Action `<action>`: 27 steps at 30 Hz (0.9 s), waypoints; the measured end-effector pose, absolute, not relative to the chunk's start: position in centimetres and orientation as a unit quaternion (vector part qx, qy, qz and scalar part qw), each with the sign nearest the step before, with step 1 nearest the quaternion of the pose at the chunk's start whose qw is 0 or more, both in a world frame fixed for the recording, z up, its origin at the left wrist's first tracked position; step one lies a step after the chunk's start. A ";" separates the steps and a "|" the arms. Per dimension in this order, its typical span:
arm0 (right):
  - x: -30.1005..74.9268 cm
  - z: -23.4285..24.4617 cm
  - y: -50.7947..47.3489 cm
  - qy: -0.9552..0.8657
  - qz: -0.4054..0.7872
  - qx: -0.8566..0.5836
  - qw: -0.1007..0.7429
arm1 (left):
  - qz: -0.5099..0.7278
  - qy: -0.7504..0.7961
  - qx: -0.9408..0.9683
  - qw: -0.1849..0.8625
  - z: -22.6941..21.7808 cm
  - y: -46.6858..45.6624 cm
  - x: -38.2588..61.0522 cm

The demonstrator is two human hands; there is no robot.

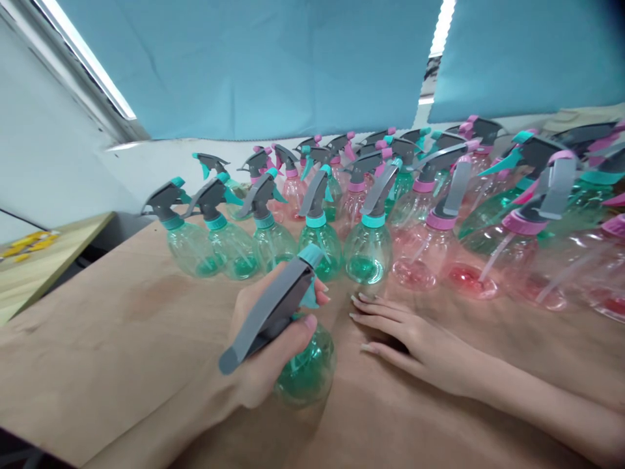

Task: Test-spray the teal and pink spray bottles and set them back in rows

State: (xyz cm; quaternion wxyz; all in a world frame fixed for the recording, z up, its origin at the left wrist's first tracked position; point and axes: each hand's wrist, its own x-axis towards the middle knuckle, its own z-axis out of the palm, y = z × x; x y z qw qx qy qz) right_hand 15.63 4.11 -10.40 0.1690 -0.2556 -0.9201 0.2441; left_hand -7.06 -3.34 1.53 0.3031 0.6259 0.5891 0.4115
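Note:
My left hand is closed around the neck of a green spray bottle with a grey and turquoise trigger head. The bottle leans a little, and my fingers hide its collar. My right hand rests on the brown tabletop to the right of that bottle, fingers stretched out and holding nothing. Just beyond its fingertips stands another green spray bottle, upright in the front row. A pink spray bottle is close by on the right.
Several rows of green and pink spray bottles fill the back and right of the table. Behind them hangs a blue curtain over a window. At the left, a lower wooden table holds yellow pieces.

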 end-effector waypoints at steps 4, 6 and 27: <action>15.6 -10.4 4.1 -0.916 0.251 -0.254 0.181 | 0.400 0.599 0.632 0.287 1.3 -3.3 -7.3; 15.6 -10.4 4.0 -0.916 0.254 -0.253 0.183 | 0.398 0.594 0.639 0.283 1.1 -3.2 -7.3; 15.6 -10.3 4.1 -0.914 0.256 -0.252 0.189 | 0.446 0.553 0.649 0.274 0.5 -2.7 -6.9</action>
